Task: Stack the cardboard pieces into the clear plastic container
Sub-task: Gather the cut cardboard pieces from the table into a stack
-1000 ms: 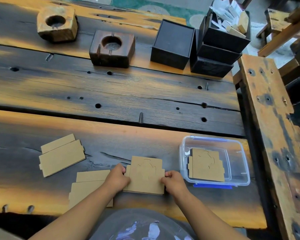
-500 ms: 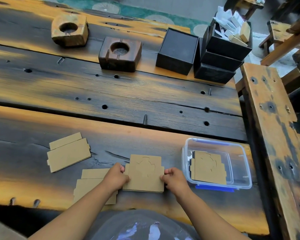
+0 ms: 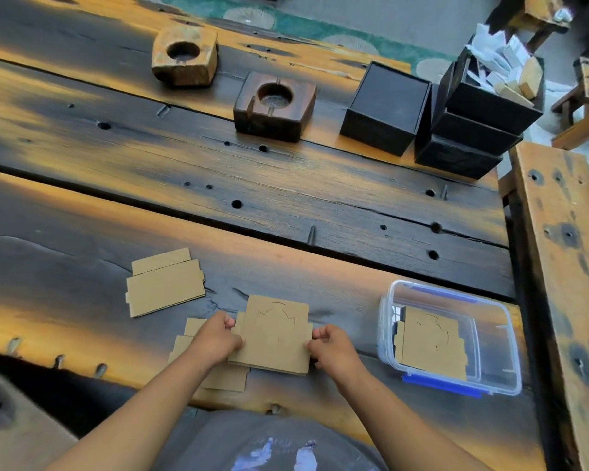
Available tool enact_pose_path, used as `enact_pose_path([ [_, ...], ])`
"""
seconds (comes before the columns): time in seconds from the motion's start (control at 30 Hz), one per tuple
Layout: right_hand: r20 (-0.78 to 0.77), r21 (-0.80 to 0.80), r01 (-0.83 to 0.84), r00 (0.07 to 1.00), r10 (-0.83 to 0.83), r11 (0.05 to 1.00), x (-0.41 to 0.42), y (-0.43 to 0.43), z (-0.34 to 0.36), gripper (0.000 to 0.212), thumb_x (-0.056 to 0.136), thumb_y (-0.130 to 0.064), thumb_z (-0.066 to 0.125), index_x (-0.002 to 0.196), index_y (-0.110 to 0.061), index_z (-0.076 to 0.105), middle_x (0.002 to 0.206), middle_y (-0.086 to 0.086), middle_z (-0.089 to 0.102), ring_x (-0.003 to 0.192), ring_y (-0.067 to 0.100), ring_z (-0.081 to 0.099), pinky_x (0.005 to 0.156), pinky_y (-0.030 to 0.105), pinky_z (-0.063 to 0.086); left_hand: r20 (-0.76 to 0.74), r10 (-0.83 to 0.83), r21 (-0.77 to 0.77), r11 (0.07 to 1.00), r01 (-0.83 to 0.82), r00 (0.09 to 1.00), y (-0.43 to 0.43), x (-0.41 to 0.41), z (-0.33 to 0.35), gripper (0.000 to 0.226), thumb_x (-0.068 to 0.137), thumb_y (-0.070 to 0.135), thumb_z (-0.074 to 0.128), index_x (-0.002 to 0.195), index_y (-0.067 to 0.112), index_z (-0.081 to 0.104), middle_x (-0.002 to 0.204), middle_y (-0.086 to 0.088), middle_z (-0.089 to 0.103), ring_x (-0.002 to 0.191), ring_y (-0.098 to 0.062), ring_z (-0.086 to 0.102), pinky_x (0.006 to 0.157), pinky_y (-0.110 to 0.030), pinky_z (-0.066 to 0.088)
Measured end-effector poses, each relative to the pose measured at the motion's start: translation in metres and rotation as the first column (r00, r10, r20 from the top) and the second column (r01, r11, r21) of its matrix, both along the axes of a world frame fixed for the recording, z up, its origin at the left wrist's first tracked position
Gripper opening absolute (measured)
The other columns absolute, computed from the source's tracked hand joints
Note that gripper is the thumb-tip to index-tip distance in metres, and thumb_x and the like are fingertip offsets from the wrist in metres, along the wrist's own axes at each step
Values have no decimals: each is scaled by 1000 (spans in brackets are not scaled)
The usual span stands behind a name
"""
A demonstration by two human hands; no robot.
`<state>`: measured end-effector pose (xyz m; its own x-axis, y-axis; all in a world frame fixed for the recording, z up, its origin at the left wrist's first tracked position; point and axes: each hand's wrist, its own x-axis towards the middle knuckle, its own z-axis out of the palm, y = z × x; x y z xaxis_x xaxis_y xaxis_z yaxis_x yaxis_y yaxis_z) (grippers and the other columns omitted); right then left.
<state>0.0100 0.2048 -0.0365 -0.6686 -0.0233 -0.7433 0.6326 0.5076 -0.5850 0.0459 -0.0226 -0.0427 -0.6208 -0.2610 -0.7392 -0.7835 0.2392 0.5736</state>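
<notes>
A small stack of brown cardboard pieces (image 3: 274, 334) with a curved cut-out pattern lies near the table's front edge. My left hand (image 3: 216, 338) grips its left edge and my right hand (image 3: 332, 346) grips its right edge, fingers curled. To the right stands the clear plastic container (image 3: 449, 285) with blue clips; cardboard pieces (image 3: 430, 348) lie flat inside it. Another cardboard pile (image 3: 215, 379) lies partly under my left hand and the held stack. A further cardboard pile (image 3: 165, 285) lies to the left.
Two wooden blocks with round holes (image 3: 184, 57) (image 3: 274, 107) sit at the back of the dark wooden table (image 3: 286, 185). Black boxes (image 3: 386, 108) (image 3: 470, 130) stand at the back right, one filled with scraps. A wooden bench (image 3: 565, 266) runs along the right.
The camera view has shifted, so everything sits further right in frame. Both hands keep their hold on the stack's edges; the stack stays at the same spot on the table.
</notes>
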Motion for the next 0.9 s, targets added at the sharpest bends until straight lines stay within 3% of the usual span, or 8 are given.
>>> enact_pose_path([
  [0.23, 15, -5, -55, 998, 55, 998, 2, -27, -1, 9, 83, -6, 55, 83, -13, 50, 82, 5, 58, 76, 19, 52, 71, 33, 41, -17, 40, -31, 999, -41, 999, -24, 13, 0, 20, 79, 2, 66, 82, 15, 51, 86, -8, 60, 80, -22, 56, 74, -33, 41],
  [0.37, 23, 1, -92, 995, 92, 996, 4, -48, -4, 15, 83, -8, 54, 75, -16, 46, 77, 2, 55, 74, 18, 50, 71, 33, 41, -18, 31, -38, 999, -31, 999, -43, 24, -1, 23, 78, -1, 62, 72, 17, 50, 81, -7, 62, 79, -23, 59, 74, -35, 46],
  [0.57, 58, 0, -152, 987, 152, 988, 18, -78, -12, 15, 81, -7, 54, 77, -16, 44, 76, 5, 53, 73, 21, 48, 68, 33, 37, 33, 55, -52, 997, -53, 998, -73, 37, -7, 24, 77, 5, 66, 83, 15, 45, 84, -9, 59, 78, -22, 55, 72, -34, 41],
  [0.73, 79, 22, -168, 983, 166, 985, 31, -97, -16, 16, 81, -6, 56, 76, -17, 45, 77, 10, 55, 73, 23, 50, 67, 35, 38, 50, 28, -103, 994, -23, 998, -91, 42, -9, 28, 76, 10, 72, 75, 20, 45, 74, 0, 55, 72, -21, 52, 69, -32, 39],
  [0.9, 86, 31, -189, 979, 186, 981, 32, -109, -17, 17, 83, -7, 56, 74, -17, 46, 75, 8, 58, 73, 22, 52, 67, 34, 40, 65, -8, -120, 993, 16, 998, -103, 47, -13, 26, 78, 11, 72, 79, 17, 46, 78, -3, 57, 74, -21, 53, 70, -32, 39],
])
